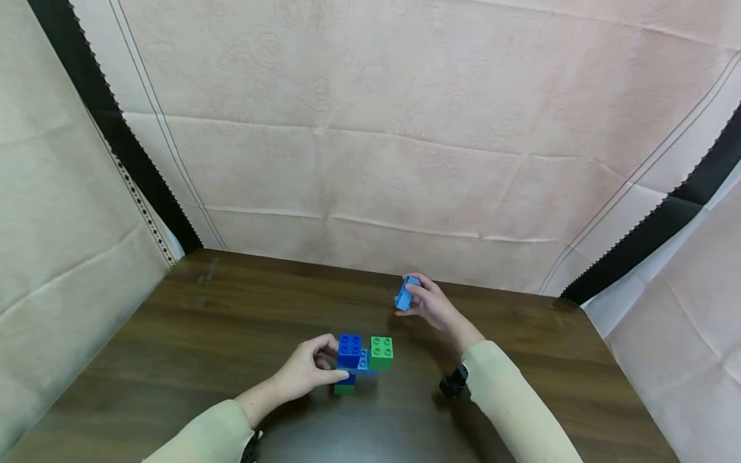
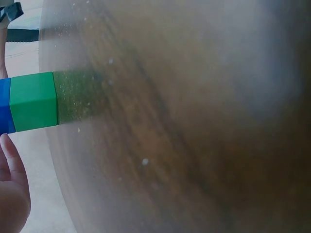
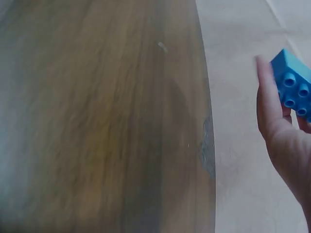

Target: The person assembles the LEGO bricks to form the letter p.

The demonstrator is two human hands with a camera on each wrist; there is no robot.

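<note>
In the head view my left hand [image 1: 312, 366] grips a small tower of toy building bricks at its left side, thumb in front and fingers behind. A dark blue brick [image 1: 349, 350] and a green brick [image 1: 381, 352] sit side by side on a light blue brick [image 1: 363, 364]. Below these are another dark blue brick and a bottom green brick [image 2: 34, 102], large in the left wrist view. Farther back, my right hand [image 1: 431, 305] holds a loose light blue brick [image 1: 407, 292] above the table. Its studs show in the right wrist view, where the same brick [image 3: 294, 90] is cut off by the edge.
The brown wooden table [image 1: 231, 315] carries the tower. Behind its far edge hangs a pale creased fabric wall [image 1: 376, 180], with fabric sides left and right. Black strips [image 1: 124, 135] run along the corners. Dark bands sit on both wrists.
</note>
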